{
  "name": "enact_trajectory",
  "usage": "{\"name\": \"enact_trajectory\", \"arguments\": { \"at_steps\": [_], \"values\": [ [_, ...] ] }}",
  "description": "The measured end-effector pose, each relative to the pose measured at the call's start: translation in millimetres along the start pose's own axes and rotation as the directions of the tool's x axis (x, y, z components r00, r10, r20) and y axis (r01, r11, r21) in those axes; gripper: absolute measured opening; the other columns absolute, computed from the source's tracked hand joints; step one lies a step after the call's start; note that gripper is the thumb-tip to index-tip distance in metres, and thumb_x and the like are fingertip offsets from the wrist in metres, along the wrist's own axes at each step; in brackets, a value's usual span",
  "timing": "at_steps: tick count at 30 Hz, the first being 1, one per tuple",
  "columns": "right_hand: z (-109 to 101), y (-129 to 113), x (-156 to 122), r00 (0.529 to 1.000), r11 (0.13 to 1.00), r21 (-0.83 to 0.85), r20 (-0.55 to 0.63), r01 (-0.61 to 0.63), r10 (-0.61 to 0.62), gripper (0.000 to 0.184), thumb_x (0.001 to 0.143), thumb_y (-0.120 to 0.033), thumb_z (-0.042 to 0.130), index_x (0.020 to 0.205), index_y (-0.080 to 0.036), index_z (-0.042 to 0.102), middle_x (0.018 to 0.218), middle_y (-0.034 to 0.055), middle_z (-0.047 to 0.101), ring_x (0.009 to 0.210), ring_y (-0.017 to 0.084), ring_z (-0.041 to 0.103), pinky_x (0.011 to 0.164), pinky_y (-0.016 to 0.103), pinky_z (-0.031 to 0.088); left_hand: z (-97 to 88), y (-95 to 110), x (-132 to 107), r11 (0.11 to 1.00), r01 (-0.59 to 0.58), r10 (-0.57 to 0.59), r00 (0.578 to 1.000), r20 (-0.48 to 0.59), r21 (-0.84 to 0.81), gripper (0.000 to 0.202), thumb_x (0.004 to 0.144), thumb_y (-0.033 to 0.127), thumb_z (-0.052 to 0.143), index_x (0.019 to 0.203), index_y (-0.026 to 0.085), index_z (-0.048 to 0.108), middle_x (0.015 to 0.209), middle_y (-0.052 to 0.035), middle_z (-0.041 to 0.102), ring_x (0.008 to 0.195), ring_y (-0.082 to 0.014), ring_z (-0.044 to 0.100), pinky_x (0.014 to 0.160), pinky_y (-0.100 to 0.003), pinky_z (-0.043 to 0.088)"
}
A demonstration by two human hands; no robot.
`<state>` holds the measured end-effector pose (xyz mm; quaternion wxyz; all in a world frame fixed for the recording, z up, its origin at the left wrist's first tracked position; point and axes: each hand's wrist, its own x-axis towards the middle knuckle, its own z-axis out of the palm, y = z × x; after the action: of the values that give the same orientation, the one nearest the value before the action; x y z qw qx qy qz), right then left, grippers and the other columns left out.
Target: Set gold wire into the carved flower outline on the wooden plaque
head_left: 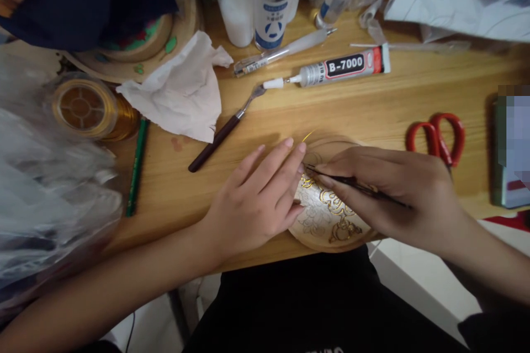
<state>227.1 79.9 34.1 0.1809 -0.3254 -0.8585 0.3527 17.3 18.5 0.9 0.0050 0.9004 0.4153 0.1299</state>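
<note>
A round wooden plaque (314,240) lies at the table's front edge, bearing a line drawing partly outlined in shiny gold wire (337,205). My right hand (401,193) is closed around dark, slim tweezers (351,180), their tips over the plaque's upper left part. My left hand (263,196) rests at the plaque's left side, fingers stretched out, the index fingertip close to the tweezer tips. Beyond that fingertip a short end of gold wire (307,137) sticks up; which hand bears on it is hidden. My right hand covers the plaque's right side.
A B-7000 glue tube (343,66), a pen (285,51) and a dark-handled spatula (219,136) lie behind the plaque. Red-handled scissors (445,140) and a phone (513,149) are right. Left are crumpled tissue (186,88), a gold wire spool (89,107), a green pencil (137,171). Bottles (273,5) stand behind.
</note>
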Motion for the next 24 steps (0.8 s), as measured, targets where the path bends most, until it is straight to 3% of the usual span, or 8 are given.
{"name": "enact_trajectory", "arguments": {
  "at_steps": [6, 18, 24],
  "values": [
    [2.7, 0.7, -2.4, 0.997, 0.999, -0.009, -0.074, -0.032, 0.031, 0.014, 0.088, -0.016, 0.062, 0.1, -0.022, 0.063, 0.09, 0.003, 0.073, 0.085, 0.017, 0.071, 0.072, 0.029, 0.058, -0.5, -0.3, 1.2, 1.0, -0.003, 0.003, 1.0, 0.012, -0.008, 0.039, 0.095, 0.032, 0.049, 0.121, 0.006, 0.062, 0.139, -0.012, 0.055, 0.129, -0.0294, 0.053, 0.103, -0.041, 0.047],
    [1.3, 0.7, 1.6, 1.0, 1.0, -0.009, -0.021, 0.003, -0.003, 0.016, 0.088, -0.014, 0.059, 0.102, -0.021, 0.064, 0.093, 0.005, 0.072, 0.088, 0.017, 0.07, 0.076, 0.028, 0.058, -0.5, 0.6, 0.4, 1.0, 0.009, -0.009, 1.0, 0.002, -0.004, 0.038, 0.094, 0.033, 0.051, 0.117, 0.006, 0.064, 0.136, -0.0138, 0.058, 0.127, -0.0305, 0.054, 0.101, -0.043, 0.047],
    [2.1, 2.2, 1.9, 0.999, 1.0, 0.001, -0.038, -0.013, 0.013, 0.019, 0.088, -0.014, 0.06, 0.103, -0.024, 0.065, 0.095, 0.0014, 0.074, 0.089, 0.017, 0.071, 0.074, 0.027, 0.058, 2.1, -0.4, -2.2, 0.998, 0.045, -0.047, 0.998, -0.037, -0.04, 0.039, 0.092, 0.036, 0.054, 0.118, 0.009, 0.063, 0.133, -0.019, 0.059, 0.126, -0.0332, 0.054, 0.101, -0.047, 0.048]
  ]
}}
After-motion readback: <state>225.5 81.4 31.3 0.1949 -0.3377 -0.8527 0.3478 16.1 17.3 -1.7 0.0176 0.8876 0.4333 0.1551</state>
